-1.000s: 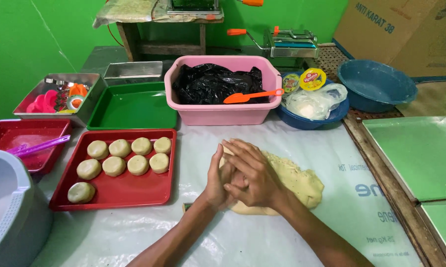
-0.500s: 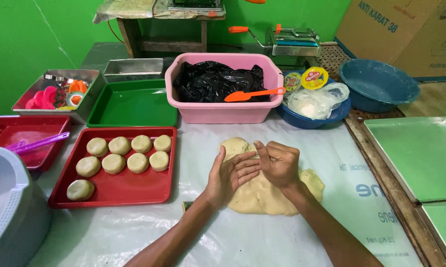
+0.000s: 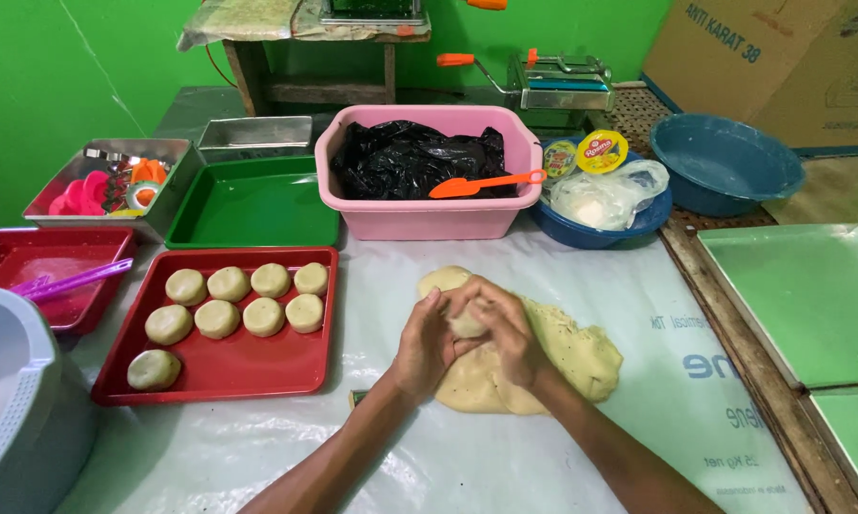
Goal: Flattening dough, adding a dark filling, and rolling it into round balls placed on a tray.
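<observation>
Both my hands meet over a big flat mass of pale dough [image 3: 572, 357] on the plastic-covered table. My left hand [image 3: 422, 345] and my right hand [image 3: 505, 328] cup a small dough piece [image 3: 468, 324] between their fingers. To the left stands a red tray [image 3: 257, 366] holding several round flattened dough pieces [image 3: 243, 300] in rows.
A pink tub [image 3: 429, 214] with a black bag and an orange spatula [image 3: 481, 183] stands behind the dough. A green tray [image 3: 253, 205], a small red tray [image 3: 29, 262], two blue bowls [image 3: 724, 162], metal trays [image 3: 809, 295] at right and a grey container [image 3: 15, 400] at left surround the work area.
My hands went from pressing flat on the dough mass to pulling off a small piece, which they now cup together above it.
</observation>
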